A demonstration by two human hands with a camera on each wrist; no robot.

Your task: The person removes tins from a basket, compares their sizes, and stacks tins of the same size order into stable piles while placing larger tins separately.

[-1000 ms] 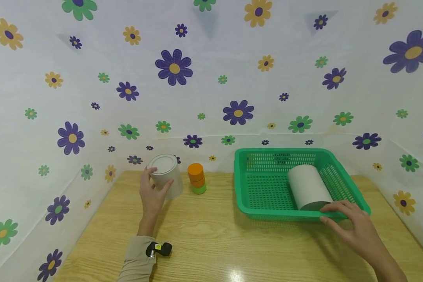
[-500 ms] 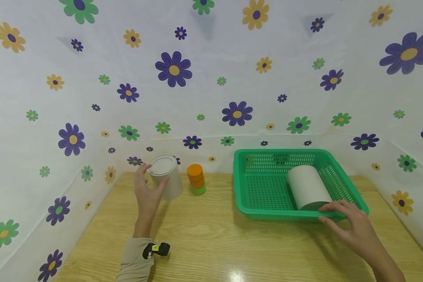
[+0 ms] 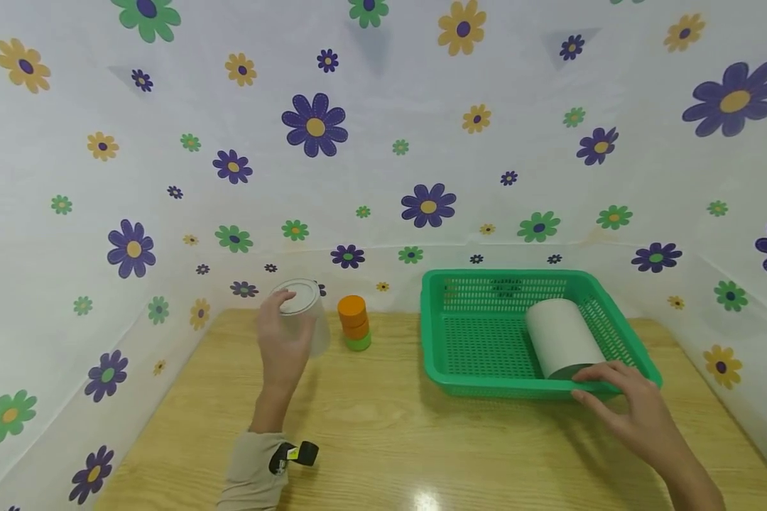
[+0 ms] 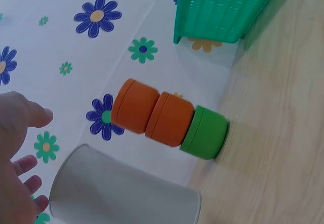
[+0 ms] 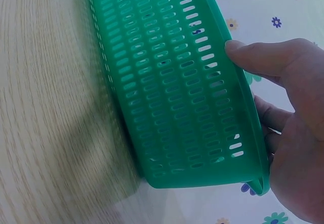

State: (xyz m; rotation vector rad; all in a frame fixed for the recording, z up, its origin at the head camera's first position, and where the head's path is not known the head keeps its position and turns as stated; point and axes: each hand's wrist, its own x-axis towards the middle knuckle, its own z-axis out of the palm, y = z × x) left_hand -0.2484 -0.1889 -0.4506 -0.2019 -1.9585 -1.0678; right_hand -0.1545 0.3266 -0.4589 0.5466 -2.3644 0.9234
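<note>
A grey-white cylindrical can (image 3: 319, 328) with a rimmed top stands upright at the table's back left. My left hand (image 3: 283, 349) is right by its top, fingers near the lid. The left wrist view shows the thumb extended and apart from the can (image 4: 121, 191), the fingertips close to its top end; contact cannot be told. My right hand (image 3: 639, 415) grips the front rim of a green plastic basket (image 3: 486, 385), thumb outside and fingers over the edge. Inside the basket, a white cylinder (image 3: 562, 333) lies on its side at the right.
Beside the can, a small stack of two orange round pieces (image 3: 353, 312) on a green one (image 3: 358, 341) stands upright. The wooden table (image 3: 371, 440) reaches back to a white flower-patterned sheet (image 3: 371, 177), which also rises at both sides.
My left hand drew slightly left of the can, then came back right and up toward its lid. The can stays put. My right hand keeps its grip on the basket rim.
</note>
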